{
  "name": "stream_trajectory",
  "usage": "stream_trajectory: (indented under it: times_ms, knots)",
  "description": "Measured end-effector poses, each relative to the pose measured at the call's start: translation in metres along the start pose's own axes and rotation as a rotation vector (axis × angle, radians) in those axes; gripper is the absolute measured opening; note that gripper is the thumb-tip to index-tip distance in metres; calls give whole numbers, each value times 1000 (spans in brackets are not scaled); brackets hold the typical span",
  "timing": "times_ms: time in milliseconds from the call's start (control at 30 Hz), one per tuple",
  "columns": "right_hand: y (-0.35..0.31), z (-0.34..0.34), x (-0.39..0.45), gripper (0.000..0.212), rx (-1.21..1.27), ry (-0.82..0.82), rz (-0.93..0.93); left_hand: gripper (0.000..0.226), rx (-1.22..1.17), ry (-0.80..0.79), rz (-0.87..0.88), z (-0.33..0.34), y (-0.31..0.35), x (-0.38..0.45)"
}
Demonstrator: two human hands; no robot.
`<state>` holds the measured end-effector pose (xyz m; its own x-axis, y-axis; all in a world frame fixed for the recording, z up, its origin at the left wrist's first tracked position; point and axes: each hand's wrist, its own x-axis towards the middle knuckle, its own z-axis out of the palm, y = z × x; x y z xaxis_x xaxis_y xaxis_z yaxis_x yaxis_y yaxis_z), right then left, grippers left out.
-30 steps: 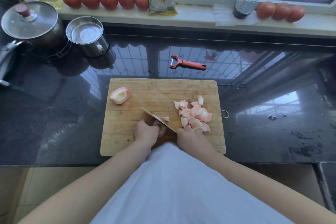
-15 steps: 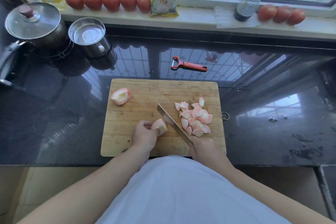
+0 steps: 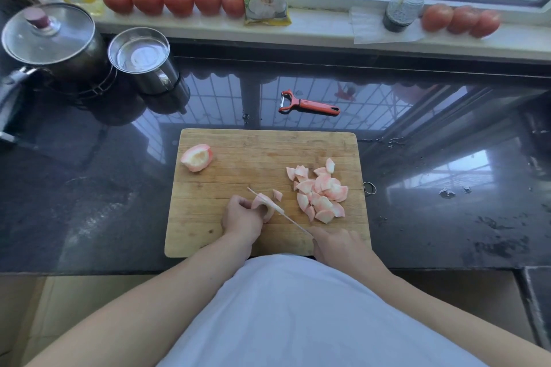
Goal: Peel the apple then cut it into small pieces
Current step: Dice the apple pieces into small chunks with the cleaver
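Diagonally, knife (image 3: 280, 211) tip points far-left; left fingers (image 3: 243, 202) pinch apple wedge (image 3: 264, 207).

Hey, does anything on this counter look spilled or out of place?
Only small things: wet smears and droplets on the black counter right of the cutting board, and the peeler lying loose behind it.

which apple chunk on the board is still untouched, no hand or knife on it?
The big apple chunk alone at the board's far left corner. The other chunk is held by the left hand under the knife.
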<state>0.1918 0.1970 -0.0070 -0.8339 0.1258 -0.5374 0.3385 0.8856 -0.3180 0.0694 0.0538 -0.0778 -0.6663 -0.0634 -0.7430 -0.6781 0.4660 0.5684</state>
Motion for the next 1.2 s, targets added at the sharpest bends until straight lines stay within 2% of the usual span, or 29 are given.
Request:
stream_trajectory:
  times_ms: [133,167,267,300,367,467,533,567,667,733,867,1067,1133,1200]
  knots:
    - [-3,-6,0,28,5,-33,-12,41,-32,-8,-9,0,1,0]
    - [-3,-6,0,33,3,-36,-22,41,-32,-10,-13,-1,1,0]
    - [6,-2,-1,79,-8,17,-76,38,-44,-21,-17,0,0,4]
    - [9,-1,-2,85,-23,32,-80,38,-52,-23,-21,-1,1,4]
    - [12,-1,-6,80,-17,45,-68,38,-59,-20,-17,-1,1,5]
    - [11,-2,-11,89,105,120,-113,38,-70,-27,-23,-1,1,6]
    - [11,-3,-10,94,54,45,-82,37,-64,-33,-35,-2,3,5]
    - [13,-2,-8,91,22,4,-69,37,-61,-33,-38,-2,4,4]
    - [17,3,-4,59,-54,-25,-55,36,-61,-37,-44,-3,5,4]
    - [19,6,-3,54,-71,-33,-68,35,-66,-50,-52,-3,6,3]
    - [15,11,20,22,-98,-56,-21,40,-92,-85,-72,-5,7,3]
    - [1,33,63,15,-169,13,78,27,-70,-42,-11,-5,5,1]
    - [5,38,62,21,-112,101,-15,26,-58,-47,-15,-6,4,1]
    - [3,23,43,14,-89,127,-51,25,-54,-63,-25,-7,5,0]
